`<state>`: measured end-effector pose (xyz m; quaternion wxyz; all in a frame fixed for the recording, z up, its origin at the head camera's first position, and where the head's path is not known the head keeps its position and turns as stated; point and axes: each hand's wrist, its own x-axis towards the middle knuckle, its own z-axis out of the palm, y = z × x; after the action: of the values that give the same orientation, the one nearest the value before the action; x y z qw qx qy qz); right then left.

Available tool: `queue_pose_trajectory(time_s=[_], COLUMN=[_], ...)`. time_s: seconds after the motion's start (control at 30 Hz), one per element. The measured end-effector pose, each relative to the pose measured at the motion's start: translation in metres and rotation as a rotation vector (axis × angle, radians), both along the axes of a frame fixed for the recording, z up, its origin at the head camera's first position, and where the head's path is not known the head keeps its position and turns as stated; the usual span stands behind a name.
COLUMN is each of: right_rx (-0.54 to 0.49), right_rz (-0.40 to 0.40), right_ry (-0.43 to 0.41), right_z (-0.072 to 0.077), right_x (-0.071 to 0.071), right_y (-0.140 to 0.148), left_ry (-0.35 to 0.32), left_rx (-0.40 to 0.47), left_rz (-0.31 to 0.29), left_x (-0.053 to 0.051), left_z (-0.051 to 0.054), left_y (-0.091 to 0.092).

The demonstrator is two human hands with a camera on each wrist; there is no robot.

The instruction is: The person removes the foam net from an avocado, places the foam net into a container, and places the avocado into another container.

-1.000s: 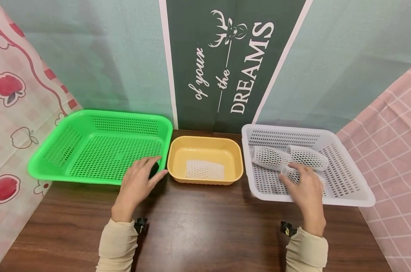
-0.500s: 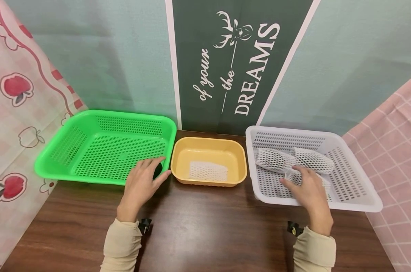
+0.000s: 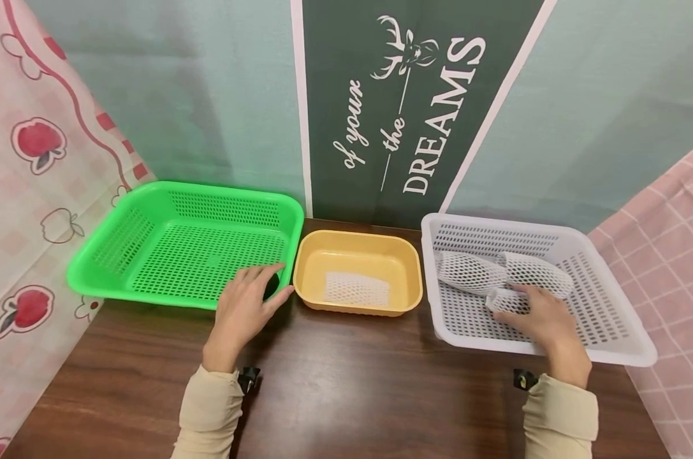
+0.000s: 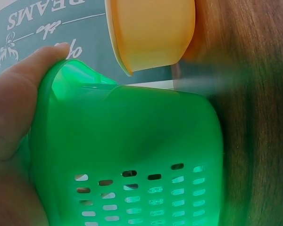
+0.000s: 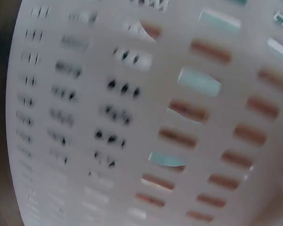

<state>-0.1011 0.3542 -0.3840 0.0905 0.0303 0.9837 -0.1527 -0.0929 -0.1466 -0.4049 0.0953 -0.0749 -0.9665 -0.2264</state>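
Observation:
In the head view my left hand (image 3: 243,312) arches over the front right corner of the green basket (image 3: 116,223). A dark rounded object (image 3: 272,286) shows between its spread thumb and index finger; its kind, and whether it is gripped, are unclear. The left wrist view has that hand at the basket rim. My right hand (image 3: 546,319) reaches into the white basket (image 3: 624,312), its thumb and fingers round a white foam net sleeve (image 3: 500,301), mostly hidden under the hand. Behind it lie two more net sleeves, one on the left (image 3: 469,271) and one on the right (image 3: 538,273).
Between the baskets stands a yellow tray (image 3: 357,241) with a flat piece of white foam net (image 3: 356,290) in it. Everything rests on a brown wooden table (image 3: 357,389). Patterned cloths hang at the back and sides. The right wrist view is filled by the white basket's blurred slotted wall.
My right hand has shifted rightward along the front net sleeve and its fingers have closed round it. My left hand keeps its place at the green basket's corner. The head view has turned slightly left.

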Motion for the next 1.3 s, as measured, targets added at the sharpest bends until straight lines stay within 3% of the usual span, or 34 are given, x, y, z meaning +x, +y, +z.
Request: queue_pose_trajectory(time_s=[0.23, 0.47, 0.63, 0.9, 1.1, 1.3], right_rx=[-0.036, -0.010, 0.006, -0.055, -0.048, 0.041], right_rz=[0.035, 0.072, 0.045, 0.014, 0.008, -0.045], right_ry=[-0.088, -0.120, -0.149, -0.180, -0.172, -0.060], right_z=[0.002, 0.001, 0.002, 0.001, -0.002, -0.002], right_x=[-0.007, -0.014, -0.014, -0.014, -0.014, -0.008], right_y=[0.024, 0.036, 0.037, 0.034, 0.032, 0.031], left_ry=[0.010, 0.023, 0.028, 0.035, 0.037, 0.025], left_rx=[0.006, 0.008, 0.007, 0.003, 0.004, -0.003], left_rz=[0.003, 0.006, 0.007, 0.009, 0.010, 0.010], left_x=[0.000, 0.000, 0.000, -0.001, -0.001, -0.001], left_z=[0.001, 0.001, 0.001, 0.000, -0.001, 0.000], left_y=[0.001, 0.001, 0.001, 0.001, 0.001, 0.001])
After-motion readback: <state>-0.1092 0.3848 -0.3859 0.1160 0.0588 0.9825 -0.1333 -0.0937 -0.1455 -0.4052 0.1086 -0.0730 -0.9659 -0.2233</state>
